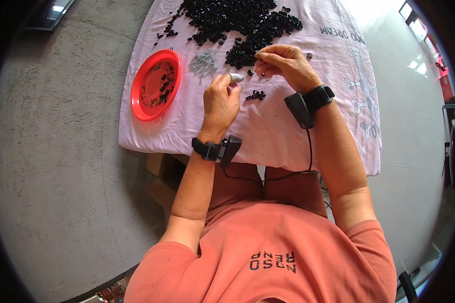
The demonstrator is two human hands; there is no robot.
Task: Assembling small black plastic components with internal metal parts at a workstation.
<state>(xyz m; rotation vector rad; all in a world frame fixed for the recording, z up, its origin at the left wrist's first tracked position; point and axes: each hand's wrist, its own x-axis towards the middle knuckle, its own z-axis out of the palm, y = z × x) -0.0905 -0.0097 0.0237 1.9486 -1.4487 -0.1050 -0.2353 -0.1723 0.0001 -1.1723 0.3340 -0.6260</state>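
Note:
My left hand (220, 105) is over the cloth with its fingers curled and pressed together. A grey wrap (236, 78) covers one fingertip, and what that hand holds, if anything, is too small to make out. My right hand (290, 66) pinches thumb and fingers together beside the large heap of small black plastic pieces (237, 20). Whatever lies in that pinch is hidden. Between my hands lies a small cluster of black pieces (256, 95), with a loose piece (250, 72) just above it. Left of the heap is a pile of thin silvery pins (203, 64).
A round red plastic tray (136, 96) with scattered black pieces stands at the left on the pink cloth-covered table (187, 136). Another loose black piece (309, 55) sits right of my right hand. A cable (310, 146) runs from my wrist devices across the table's near edge.

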